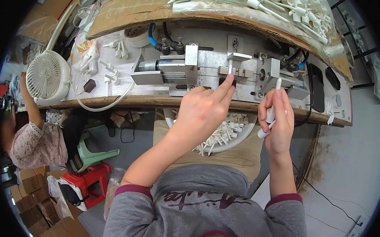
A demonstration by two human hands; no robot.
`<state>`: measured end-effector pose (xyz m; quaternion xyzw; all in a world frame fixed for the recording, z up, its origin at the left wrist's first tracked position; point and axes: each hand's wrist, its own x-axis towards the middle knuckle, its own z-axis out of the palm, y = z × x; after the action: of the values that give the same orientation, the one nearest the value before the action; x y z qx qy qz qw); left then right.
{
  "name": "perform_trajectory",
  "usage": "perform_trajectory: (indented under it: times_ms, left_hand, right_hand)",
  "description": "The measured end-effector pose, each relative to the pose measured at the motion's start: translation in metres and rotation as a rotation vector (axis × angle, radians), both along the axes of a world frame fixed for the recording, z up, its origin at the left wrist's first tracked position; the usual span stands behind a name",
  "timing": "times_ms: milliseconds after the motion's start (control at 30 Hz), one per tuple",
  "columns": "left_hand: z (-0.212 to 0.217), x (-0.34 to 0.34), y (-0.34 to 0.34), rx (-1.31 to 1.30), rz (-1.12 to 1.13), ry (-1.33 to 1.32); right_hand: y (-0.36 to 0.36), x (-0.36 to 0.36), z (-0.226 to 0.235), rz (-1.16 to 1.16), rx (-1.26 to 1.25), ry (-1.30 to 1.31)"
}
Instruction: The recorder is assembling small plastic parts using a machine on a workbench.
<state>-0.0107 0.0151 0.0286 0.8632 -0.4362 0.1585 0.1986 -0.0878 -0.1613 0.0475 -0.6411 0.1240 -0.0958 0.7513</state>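
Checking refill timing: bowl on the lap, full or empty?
Partly full. The white bowl holds a heap of small white plastic parts; the left hand covers part of it, so the exact level cannot be told.

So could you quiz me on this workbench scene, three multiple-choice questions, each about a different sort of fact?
1. Where is the left hand? A on the fan; B fingertip at the metal fixture; C in the lap bowl.
2. What colour is the small desk fan? A white; B red; C blue.
3. What is the right hand doing? A resting open and empty; B gripping white plastic pieces; C holding scissors.

Answers: 1 B, its finger touches the jig's middle. 2 A, its grille and body are white. 3 B, fingers are closed around white pieces.
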Motion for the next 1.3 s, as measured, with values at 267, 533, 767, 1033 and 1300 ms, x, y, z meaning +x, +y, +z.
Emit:
perform_trajectory:
  times_ms: [267,533,767,1033,1300]
  left_hand:
    - [0.006,0.01,-0.003,0.045,0.013,0.087]
    - [0.017,-0.015,-0.003,-0.415,-0.229,0.154]
    - [0.026,-0.027,0.0,-0.376,-0.23,0.221]
    - [0.01,-0.01,0.009,-0.376,-0.088,0.12]
    - [-0.001,0.011,-0.004,-0.033,-0.048,-0.085]
  right_hand:
    - [0.01,-0.01,-0.001,-0.048,0.132,-0.063]
    - [0.025,-0.006,-0.006,-0.139,0.312,-0.163]
    - [0.047,-0.002,-0.003,0.08,0.544,-0.005]
    - [0.009,-0.014,-0.012,0.005,0.209,-0.155]
    - [0.022,-0.013,0.001,-0.03,0.309,-0.073]
